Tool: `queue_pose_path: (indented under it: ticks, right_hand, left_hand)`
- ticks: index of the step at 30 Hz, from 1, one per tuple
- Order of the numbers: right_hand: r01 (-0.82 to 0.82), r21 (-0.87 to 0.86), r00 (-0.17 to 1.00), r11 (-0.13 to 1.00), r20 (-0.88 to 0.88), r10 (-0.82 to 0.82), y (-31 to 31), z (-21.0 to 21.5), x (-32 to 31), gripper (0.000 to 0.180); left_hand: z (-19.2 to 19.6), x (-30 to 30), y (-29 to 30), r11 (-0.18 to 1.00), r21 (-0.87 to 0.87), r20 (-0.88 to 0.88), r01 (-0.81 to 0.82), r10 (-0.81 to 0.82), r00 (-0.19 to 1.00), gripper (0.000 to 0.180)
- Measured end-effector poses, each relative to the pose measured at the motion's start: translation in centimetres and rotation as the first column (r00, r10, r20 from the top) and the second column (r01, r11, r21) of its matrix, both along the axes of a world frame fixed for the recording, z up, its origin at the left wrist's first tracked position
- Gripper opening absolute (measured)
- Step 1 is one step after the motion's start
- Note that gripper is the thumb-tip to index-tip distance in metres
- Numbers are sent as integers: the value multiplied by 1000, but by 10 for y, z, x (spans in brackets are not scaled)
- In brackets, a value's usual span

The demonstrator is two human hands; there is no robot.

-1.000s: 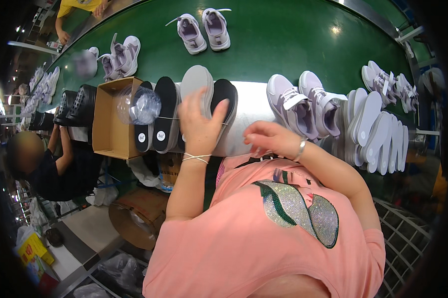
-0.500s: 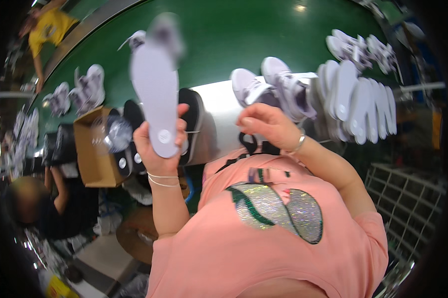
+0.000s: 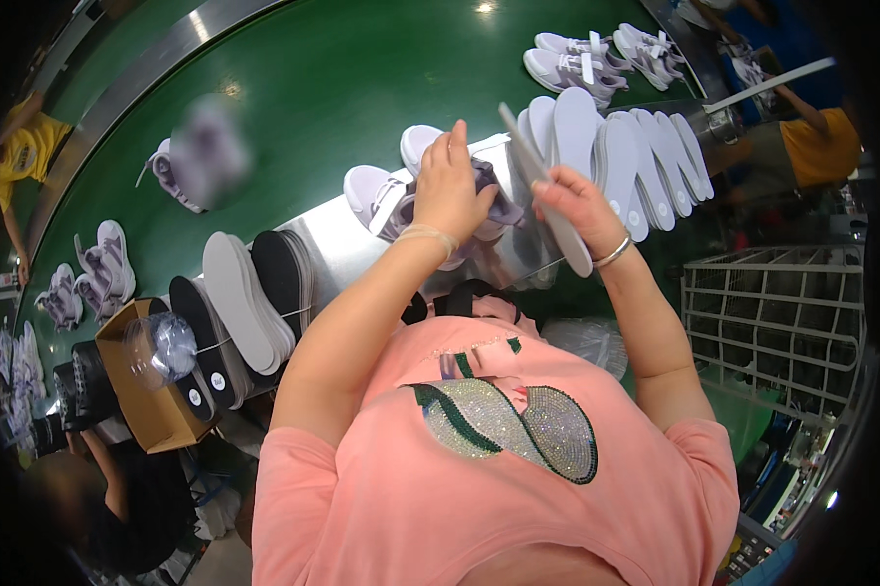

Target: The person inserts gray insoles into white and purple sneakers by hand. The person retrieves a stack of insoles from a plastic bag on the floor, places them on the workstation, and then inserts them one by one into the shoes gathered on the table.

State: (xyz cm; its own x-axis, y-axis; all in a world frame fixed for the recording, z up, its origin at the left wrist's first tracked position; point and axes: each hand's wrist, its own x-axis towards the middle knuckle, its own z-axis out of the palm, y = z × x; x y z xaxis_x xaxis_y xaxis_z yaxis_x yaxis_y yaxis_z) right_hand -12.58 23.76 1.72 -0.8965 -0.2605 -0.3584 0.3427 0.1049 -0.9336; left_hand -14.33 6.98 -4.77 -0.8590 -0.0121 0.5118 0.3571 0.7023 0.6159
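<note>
My right hand [image 3: 584,207] is closed around a pale insole [image 3: 568,242], which is tilted and seen almost edge-on. To its left, my left hand [image 3: 448,193] rests over the opening of a lilac-grey sneaker, fingers stretched upward and thumb apart. Part of that sneaker is hidden by the hand. The white toe of one sneaker [image 3: 367,186] shows left of my hand, and another white toe [image 3: 419,143] shows behind it. Both sneakers stand on a shiny metal ledge [image 3: 330,232].
White insoles [image 3: 635,171] stand in a row at right. Grey insoles [image 3: 240,298] and black insoles [image 3: 201,337] lie left, beside a cardboard box [image 3: 132,391]. More sneakers [image 3: 576,66] sit on the green belt [image 3: 362,78]. A wire rack [image 3: 772,322] stands right; other people are nearby.
The left hand no longer holds up an insole and has moved right onto the sneaker. The right hand, empty before, now grips an insole. The view has shifted rightward.
</note>
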Motion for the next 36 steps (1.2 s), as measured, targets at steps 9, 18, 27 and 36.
queue_pose_path:
  ticks: [9, 18, 27, 36]
  right_hand:
    - [-459, 467, 887, 756, 290, 359, 12, -11, -9, 29]
    - [-63, 997, 718, 38, 19, 696, -46, -56, -2, 26]
    - [-277, 958, 571, -71, 223, 790, -45, -25, 4, 17]
    - [-276, 958, 587, 74, 107, 802, -57, -95, -17, 16]
  left_hand:
    - [-11, -16, -8, 986, 148, 596, 80, -154, 788, 30]
    - [-31, -33, -22, 974, 128, 724, 189, -222, 653, 27]
    - [-23, -25, -19, 978, 68, 741, 196, -181, 647, 27]
    - [-58, -27, -22, 941, 338, 725, 25, -277, 630, 26]
